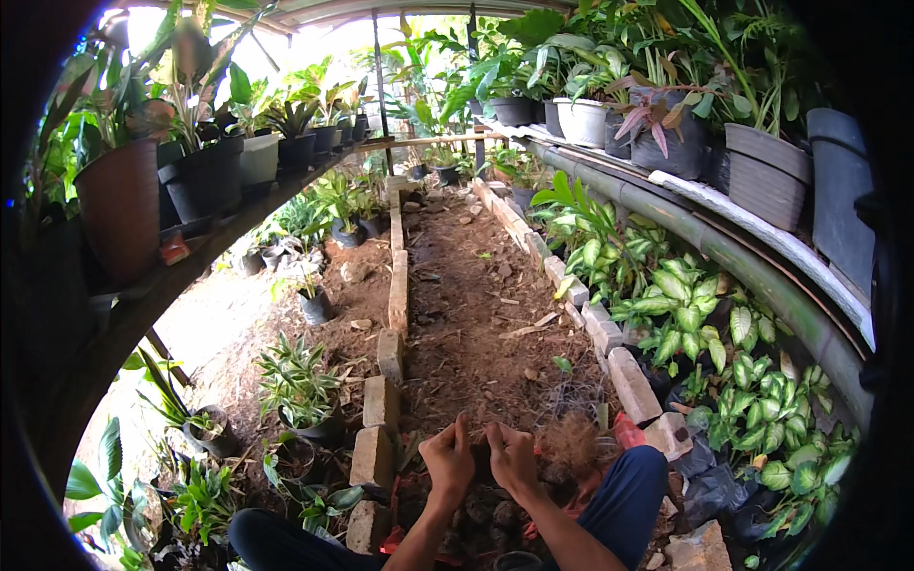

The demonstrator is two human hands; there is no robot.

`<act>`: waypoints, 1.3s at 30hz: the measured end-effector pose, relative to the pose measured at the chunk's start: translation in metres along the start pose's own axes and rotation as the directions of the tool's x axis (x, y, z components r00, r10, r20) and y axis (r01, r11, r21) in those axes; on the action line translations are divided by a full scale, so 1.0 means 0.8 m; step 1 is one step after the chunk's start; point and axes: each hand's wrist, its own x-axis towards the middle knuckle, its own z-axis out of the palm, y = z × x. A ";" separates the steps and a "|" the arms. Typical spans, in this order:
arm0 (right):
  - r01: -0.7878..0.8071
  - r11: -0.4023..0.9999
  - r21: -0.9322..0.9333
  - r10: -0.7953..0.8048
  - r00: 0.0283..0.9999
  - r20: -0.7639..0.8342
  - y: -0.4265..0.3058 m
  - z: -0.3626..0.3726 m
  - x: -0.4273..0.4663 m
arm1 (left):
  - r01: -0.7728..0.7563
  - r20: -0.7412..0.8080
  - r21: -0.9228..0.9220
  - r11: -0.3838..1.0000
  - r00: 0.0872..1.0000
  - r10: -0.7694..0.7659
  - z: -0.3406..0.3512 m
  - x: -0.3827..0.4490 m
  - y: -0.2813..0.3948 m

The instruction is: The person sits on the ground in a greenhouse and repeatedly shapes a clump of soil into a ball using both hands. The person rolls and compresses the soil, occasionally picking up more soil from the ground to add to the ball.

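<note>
Low between my knees, my left hand (450,460) and my right hand (513,457) face each other with curled fingers and raised thumbs. Between them hangs a dark bag (482,465), which looks like a black plastic plant bag, its sides gripped by both hands. My fists partly cover it, so its contents are hidden. Beneath my wrists lie dark clumps of soil (493,510) on red plastic sheeting (532,532). A tuft of brown fibre (571,439) sits just right of my right hand. The rim of a dark pot (518,560) shows between my forearms.
Brick edging runs along the left (380,400) and right (634,385) of a soil bed (471,307). Potted plants (303,385) stand at left, variegated plants (685,300) at right. A left shelf (235,235) and a bamboo rail (750,278) flank me, with pots above.
</note>
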 end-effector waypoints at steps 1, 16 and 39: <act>0.006 1.000 0.002 -0.006 1.000 0.017 0.001 0.000 0.001 | 0.040 -0.010 -0.032 0.999 0.999 -0.041 -0.001 0.002 0.000; 0.493 0.776 -0.395 -0.494 0.863 0.107 0.010 -0.011 0.007 | 0.135 -0.001 0.167 0.977 0.991 -0.137 -0.021 0.033 0.007; -0.071 0.983 0.171 0.042 0.985 0.170 0.004 -0.024 0.022 | 0.521 0.527 0.028 0.853 0.717 -0.456 -0.066 0.047 0.030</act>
